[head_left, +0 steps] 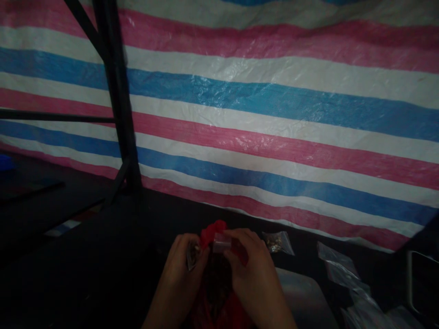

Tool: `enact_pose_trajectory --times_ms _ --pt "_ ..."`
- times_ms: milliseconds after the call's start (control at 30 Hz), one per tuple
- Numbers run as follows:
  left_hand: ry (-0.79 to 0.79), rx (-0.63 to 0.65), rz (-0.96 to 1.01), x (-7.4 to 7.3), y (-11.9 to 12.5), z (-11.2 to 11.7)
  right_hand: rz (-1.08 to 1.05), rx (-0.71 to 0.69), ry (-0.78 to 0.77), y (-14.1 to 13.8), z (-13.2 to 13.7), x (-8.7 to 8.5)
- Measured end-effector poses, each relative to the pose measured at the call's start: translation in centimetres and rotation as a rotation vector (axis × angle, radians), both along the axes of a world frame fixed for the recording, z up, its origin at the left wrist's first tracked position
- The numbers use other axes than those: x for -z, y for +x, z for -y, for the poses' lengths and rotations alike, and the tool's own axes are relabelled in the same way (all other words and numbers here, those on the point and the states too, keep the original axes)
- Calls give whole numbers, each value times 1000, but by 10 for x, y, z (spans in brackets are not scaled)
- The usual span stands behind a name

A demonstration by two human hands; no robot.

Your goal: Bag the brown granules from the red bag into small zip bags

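Two hands, left hand (pixel 181 267), right hand (pixel 252 269), fingers pinching crinkly red plastic bag (pixel 214 233), small clear pouch (pixel 221 242).

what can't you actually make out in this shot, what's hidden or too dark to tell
- Head view: the red bag is mostly covered by the left hand and right hand; its contents do not show.
- Small clear packet at the fingertips: too small and dim to read.
- Small pouch on the dark surface: contents too small to identify.
- Clear plastic bags: cut off by the bottom edge.
- Left side of the surface: too dark to see.
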State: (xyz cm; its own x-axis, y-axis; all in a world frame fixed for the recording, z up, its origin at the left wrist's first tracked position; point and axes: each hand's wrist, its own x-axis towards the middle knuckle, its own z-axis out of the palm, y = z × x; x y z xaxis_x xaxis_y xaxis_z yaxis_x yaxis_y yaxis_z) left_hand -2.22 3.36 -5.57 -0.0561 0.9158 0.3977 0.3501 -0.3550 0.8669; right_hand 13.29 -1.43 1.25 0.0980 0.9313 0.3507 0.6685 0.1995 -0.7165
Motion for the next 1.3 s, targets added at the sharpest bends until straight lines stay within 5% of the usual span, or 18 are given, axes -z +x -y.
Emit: enact_pose_trajectory --times_ms 200,467,567,700,800,1033,1167,1300 --pt "234 -161 -61 -3 -3 -2 81 -20 -99 11 5 9" --pt "626 -216 -265 -3 -3 10 -141 -106 -146 -25 15 -18" --pt "525 -199 -172 9 3 9 -133 -113 -86 -22 16 -19" --pt "331 -224 -46 22 6 -7 -219 -231 -232 -12 19 -19" --pt "301 -271 -54 21 7 -10 -208 -162 -220 -9 21 -22" --pt "377 -94 -87 -16 18 32 -322 -107 -5 7 18 -24" --pt "-4 104 236 -42 23 43 -360 -22 90 10 17 -24" --pt "-368 183 412 -48 26 40 -522 -25 -22 6 14 -22"
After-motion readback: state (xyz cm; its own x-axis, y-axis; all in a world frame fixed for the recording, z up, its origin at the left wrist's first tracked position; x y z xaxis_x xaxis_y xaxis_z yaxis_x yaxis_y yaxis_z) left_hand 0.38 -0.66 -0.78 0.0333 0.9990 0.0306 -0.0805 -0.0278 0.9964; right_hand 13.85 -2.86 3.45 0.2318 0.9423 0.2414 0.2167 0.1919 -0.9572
